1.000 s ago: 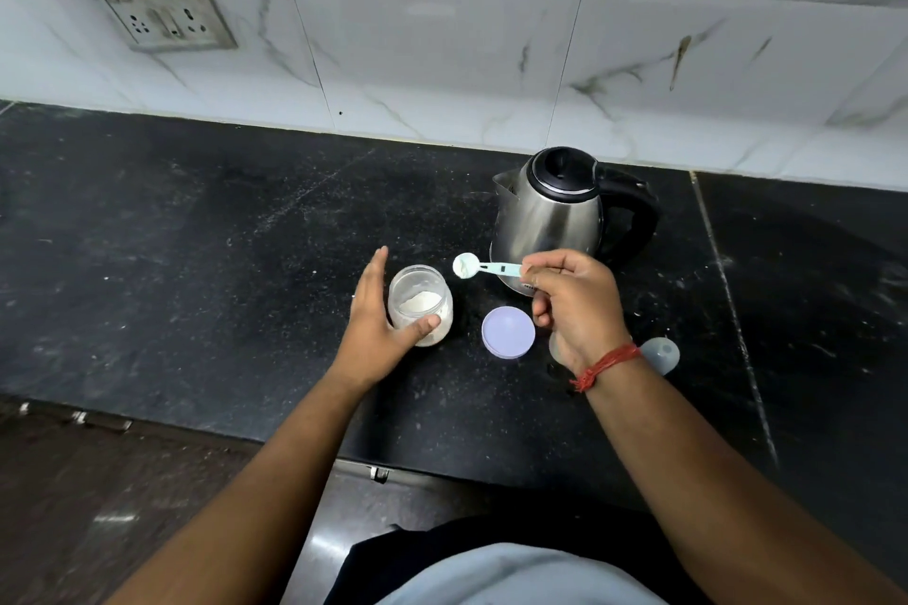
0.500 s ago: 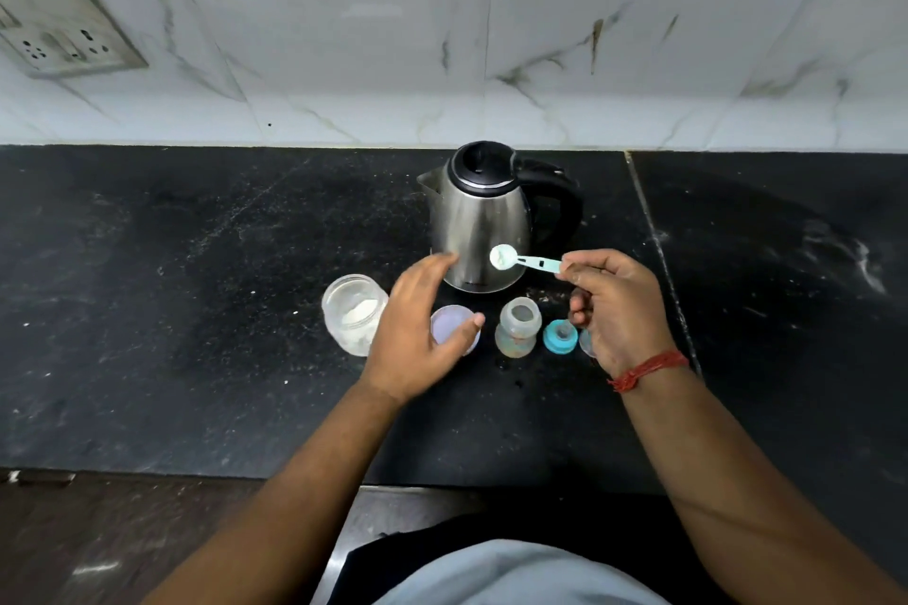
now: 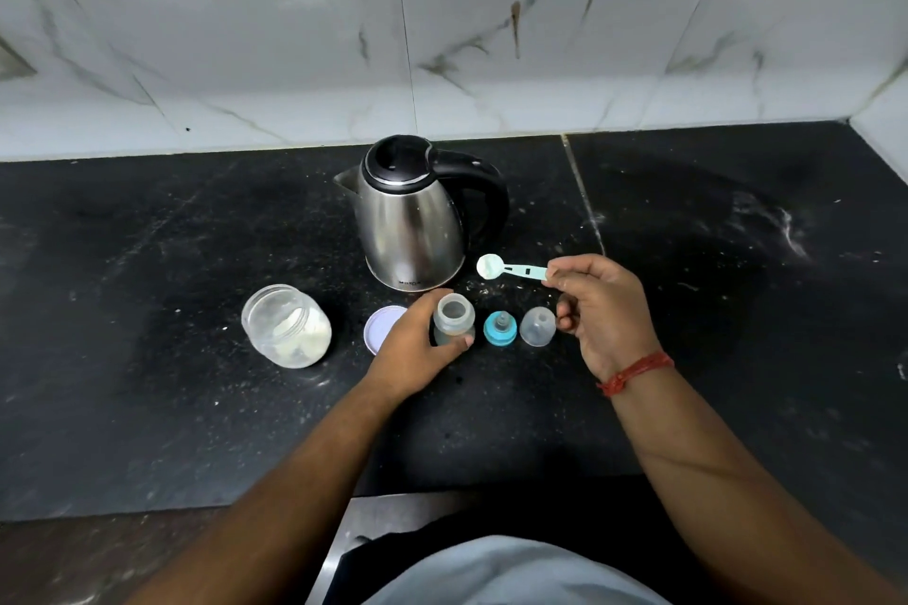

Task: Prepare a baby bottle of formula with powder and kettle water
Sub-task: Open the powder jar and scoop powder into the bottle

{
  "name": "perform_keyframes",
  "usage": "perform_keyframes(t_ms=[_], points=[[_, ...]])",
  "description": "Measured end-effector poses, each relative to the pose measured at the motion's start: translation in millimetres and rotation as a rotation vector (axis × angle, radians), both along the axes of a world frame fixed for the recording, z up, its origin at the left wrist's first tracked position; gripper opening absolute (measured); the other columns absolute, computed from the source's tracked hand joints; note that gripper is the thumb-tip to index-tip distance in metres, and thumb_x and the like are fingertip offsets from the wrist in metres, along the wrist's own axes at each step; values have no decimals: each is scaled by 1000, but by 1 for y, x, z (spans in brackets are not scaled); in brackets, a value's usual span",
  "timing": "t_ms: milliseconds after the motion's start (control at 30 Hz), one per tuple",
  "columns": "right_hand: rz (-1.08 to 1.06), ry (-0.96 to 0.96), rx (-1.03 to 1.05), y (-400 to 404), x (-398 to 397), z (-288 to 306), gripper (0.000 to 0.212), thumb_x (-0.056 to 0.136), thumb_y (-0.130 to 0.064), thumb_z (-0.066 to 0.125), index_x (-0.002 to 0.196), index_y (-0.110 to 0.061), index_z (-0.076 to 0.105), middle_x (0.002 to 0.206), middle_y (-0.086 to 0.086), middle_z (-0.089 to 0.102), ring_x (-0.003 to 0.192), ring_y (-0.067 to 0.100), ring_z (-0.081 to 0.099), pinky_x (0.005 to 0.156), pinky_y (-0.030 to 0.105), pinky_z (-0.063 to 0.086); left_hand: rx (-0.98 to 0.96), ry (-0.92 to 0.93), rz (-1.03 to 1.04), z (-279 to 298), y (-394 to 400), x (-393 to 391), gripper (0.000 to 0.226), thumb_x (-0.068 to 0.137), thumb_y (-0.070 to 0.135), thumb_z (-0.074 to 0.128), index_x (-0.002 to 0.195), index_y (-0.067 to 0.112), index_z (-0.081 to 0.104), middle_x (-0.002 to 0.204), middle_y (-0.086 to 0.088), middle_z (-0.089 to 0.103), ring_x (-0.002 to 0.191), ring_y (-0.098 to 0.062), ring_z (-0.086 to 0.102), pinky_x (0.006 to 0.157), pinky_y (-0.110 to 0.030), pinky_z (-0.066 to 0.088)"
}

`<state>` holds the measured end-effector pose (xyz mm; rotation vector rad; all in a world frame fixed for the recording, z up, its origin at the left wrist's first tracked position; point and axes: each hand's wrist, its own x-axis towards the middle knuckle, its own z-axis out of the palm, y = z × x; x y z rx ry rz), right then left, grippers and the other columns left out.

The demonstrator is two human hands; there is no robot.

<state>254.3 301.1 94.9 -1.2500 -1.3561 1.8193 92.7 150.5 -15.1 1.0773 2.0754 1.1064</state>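
A small open baby bottle [image 3: 454,320] stands on the black counter [image 3: 147,359] in front of the steel kettle [image 3: 411,231]. My left hand [image 3: 415,344] wraps around the bottle from its left side. My right hand [image 3: 597,310] pinches the handle of a light-blue scoop [image 3: 511,268] heaped with white powder, held level above and to the right of the bottle's mouth. An open glass jar of powder [image 3: 287,327] stands to the left. Its pale lid [image 3: 381,327] lies partly under my left hand.
The bottle's teal ring with teat [image 3: 500,328] and a clear dome cap [image 3: 538,327] sit just right of the bottle. A tiled wall rises behind the kettle. The counter's front edge runs near my body.
My left hand let go of the powder jar, moved right over the lid and closed around the bottle. My right hand carried the filled scoop rightward with it. The camera view shifted right.
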Motion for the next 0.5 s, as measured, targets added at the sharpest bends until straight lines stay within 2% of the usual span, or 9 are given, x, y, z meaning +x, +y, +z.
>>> perform_keyframes(t_ms=[133, 300, 400, 500], points=[[16, -3, -4, 2, -1, 0, 14, 88, 7, 64, 94, -3, 72, 73, 5, 67, 45, 9, 50, 43, 24, 40, 42, -11, 19, 1, 4, 1, 52, 83, 31, 81, 129, 32, 57, 119, 17, 69, 114, -4, 63, 104, -32, 49], [74, 4, 37, -2, -8, 6, 11, 88, 5, 67, 94, -3, 71, 77, 7, 67, 47, 9, 51, 43, 23, 43, 129, 64, 99, 14, -1, -1, 52, 84, 23, 84, 129, 35, 59, 121, 22, 62, 119, 6, 53, 99, -7, 38], [116, -10, 115, -7, -16, 9, 8, 90, 2, 67, 95, -2, 71, 76, 7, 67, 47, 10, 52, 42, 22, 44, 141, 88, 90, 20, -5, -9, 54, 84, 29, 84, 131, 36, 60, 122, 15, 61, 119, 4, 53, 100, -11, 39], [153, -7, 180, -15, -25, 11, 5, 92, 2, 66, 95, -1, 70, 70, 4, 63, 46, 10, 51, 40, 23, 44, 157, 109, 86, 28, -10, -16, 55, 83, 28, 84, 132, 35, 60, 118, 18, 60, 115, 6, 53, 96, -8, 37]])
